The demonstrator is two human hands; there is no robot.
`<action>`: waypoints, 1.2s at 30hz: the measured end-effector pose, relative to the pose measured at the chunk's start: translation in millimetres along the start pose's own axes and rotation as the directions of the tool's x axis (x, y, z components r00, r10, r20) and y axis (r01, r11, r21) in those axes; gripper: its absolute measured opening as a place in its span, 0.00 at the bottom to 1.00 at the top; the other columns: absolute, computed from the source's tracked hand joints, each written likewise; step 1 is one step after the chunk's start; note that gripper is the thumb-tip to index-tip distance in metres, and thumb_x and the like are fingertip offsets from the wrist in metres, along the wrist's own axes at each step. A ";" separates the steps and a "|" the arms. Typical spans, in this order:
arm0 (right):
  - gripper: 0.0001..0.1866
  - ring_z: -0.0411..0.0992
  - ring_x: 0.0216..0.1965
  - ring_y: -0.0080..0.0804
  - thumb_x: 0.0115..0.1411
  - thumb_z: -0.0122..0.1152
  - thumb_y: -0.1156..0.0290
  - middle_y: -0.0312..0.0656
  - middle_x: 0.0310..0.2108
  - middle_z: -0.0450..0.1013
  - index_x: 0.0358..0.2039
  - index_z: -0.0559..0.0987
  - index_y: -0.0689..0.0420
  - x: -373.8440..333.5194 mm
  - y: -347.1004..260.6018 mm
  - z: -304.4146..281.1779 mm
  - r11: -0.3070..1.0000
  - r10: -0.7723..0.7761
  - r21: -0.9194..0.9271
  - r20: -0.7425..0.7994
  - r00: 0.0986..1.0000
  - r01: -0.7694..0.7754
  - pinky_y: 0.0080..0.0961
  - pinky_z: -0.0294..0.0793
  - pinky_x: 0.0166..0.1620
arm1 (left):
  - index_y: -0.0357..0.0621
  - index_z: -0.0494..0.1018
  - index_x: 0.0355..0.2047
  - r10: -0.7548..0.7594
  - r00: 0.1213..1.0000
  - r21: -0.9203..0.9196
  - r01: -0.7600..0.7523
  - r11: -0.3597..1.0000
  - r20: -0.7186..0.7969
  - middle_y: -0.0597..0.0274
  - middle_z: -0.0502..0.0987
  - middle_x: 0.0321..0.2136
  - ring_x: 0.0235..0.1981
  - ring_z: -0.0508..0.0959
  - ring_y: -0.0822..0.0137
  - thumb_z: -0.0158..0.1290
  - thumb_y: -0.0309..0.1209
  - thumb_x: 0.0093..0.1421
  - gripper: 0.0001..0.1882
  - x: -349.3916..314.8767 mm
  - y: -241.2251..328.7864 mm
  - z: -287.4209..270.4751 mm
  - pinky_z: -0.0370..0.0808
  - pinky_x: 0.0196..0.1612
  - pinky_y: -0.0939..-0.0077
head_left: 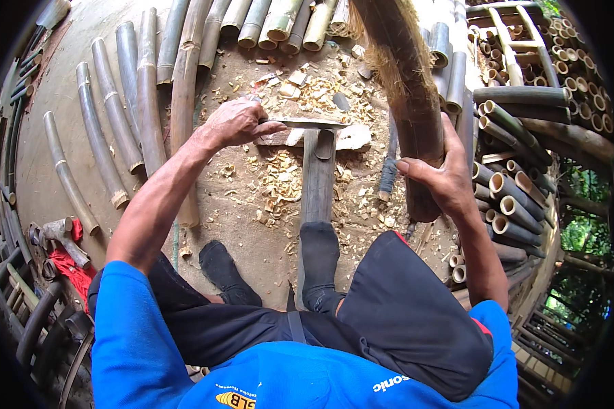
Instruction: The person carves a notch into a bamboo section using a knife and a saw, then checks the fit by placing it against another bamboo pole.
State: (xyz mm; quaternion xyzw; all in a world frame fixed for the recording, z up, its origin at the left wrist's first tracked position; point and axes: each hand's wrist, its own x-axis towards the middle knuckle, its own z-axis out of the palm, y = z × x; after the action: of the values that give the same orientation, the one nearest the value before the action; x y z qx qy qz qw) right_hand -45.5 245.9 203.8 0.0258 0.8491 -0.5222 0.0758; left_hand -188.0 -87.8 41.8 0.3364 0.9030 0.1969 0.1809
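My left hand (242, 124) is closed round a knife, mostly hiding its handle. The knife's blade (307, 123) points right, across the far end of a short bamboo length (317, 180). That length lies over a pale wooden block (351, 138), with my black-socked foot (318, 252) on its near end. My right hand (447, 177) grips the lower part of a thick brown bamboo pole (416, 95) with shaggy fibres along it. The pole leans up past the far edge of the picture.
Wood chips (283, 184) litter the floor around the block. A dark-wrapped handle (387, 178) lies beside the pole. Long bamboo poles (150, 88) lie on the left, and cut bamboo tubes (508, 198) are stacked on the right. A red cloth (68, 269) lies at the left.
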 end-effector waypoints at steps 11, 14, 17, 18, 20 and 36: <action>0.38 0.75 0.51 0.32 0.54 0.76 0.67 0.44 0.50 0.74 0.61 0.67 0.63 -2.7 6.2 18.5 0.984 -0.152 -0.113 -0.109 0.982 0.139 0.30 0.74 0.56 | 0.40 0.82 0.26 -0.069 0.997 0.103 0.071 0.992 -0.020 0.44 0.80 0.21 0.26 0.82 0.44 0.55 0.61 0.66 0.33 -6.1 -1.3 7.9 0.77 0.32 0.51; 0.35 0.77 0.48 0.44 0.55 0.74 0.63 0.53 0.48 0.76 0.58 0.68 0.63 -9.0 76.5 29.4 0.861 0.181 -0.496 0.088 0.980 -0.115 0.34 0.76 0.55 | 0.38 0.82 0.27 -0.062 0.997 0.083 0.059 0.995 0.034 0.44 0.80 0.22 0.26 0.83 0.44 0.56 0.60 0.65 0.33 17.1 12.8 7.9 0.77 0.32 0.51; 0.41 0.75 0.54 0.50 0.52 0.77 0.60 0.58 0.53 0.74 0.61 0.69 0.66 37.1 35.8 -4.8 0.782 0.401 -0.597 0.262 0.878 -0.179 0.42 0.73 0.60 | 0.36 0.82 0.26 -0.093 0.994 0.095 0.087 0.992 0.061 0.42 0.80 0.22 0.26 0.83 0.45 0.58 0.60 0.64 0.33 13.9 -4.8 2.8 0.78 0.32 0.51; 0.45 0.73 0.59 0.48 0.52 0.76 0.60 0.58 0.58 0.73 0.66 0.67 0.66 42.5 8.0 -14.3 0.812 0.397 -0.547 0.258 0.881 -0.205 0.40 0.70 0.63 | 0.35 0.82 0.26 -0.093 0.992 0.073 0.087 0.994 0.082 0.41 0.80 0.22 0.26 0.84 0.45 0.58 0.60 0.64 0.33 6.4 -10.2 7.6 0.78 0.31 0.51; 0.43 0.75 0.51 0.40 0.54 0.75 0.62 0.51 0.55 0.75 0.66 0.67 0.67 37.7 -36.5 -34.5 0.935 0.083 -0.354 0.168 0.982 -0.018 0.35 0.75 0.56 | 0.35 0.81 0.24 -0.088 0.993 0.075 0.082 0.994 0.076 0.40 0.80 0.21 0.26 0.84 0.44 0.59 0.59 0.63 0.34 6.3 -6.3 2.2 0.78 0.31 0.52; 0.28 0.77 0.22 0.28 0.58 0.70 0.68 0.43 0.31 0.78 0.55 0.72 0.67 62.6 -66.7 -47.8 0.953 -0.291 0.021 -0.205 0.934 0.302 0.26 0.81 0.27 | 0.34 0.78 0.18 0.012 0.983 -0.046 -0.003 0.999 0.184 0.46 0.72 0.12 0.15 0.75 0.51 0.58 0.65 0.63 0.40 28.7 -20.9 11.0 0.72 0.24 0.54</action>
State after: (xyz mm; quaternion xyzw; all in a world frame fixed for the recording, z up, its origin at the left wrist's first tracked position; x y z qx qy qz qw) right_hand -120.4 256.0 274.2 -0.0484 0.8325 -0.5444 -0.0901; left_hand -214.4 -80.3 16.8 0.3524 0.8764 0.1858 0.2706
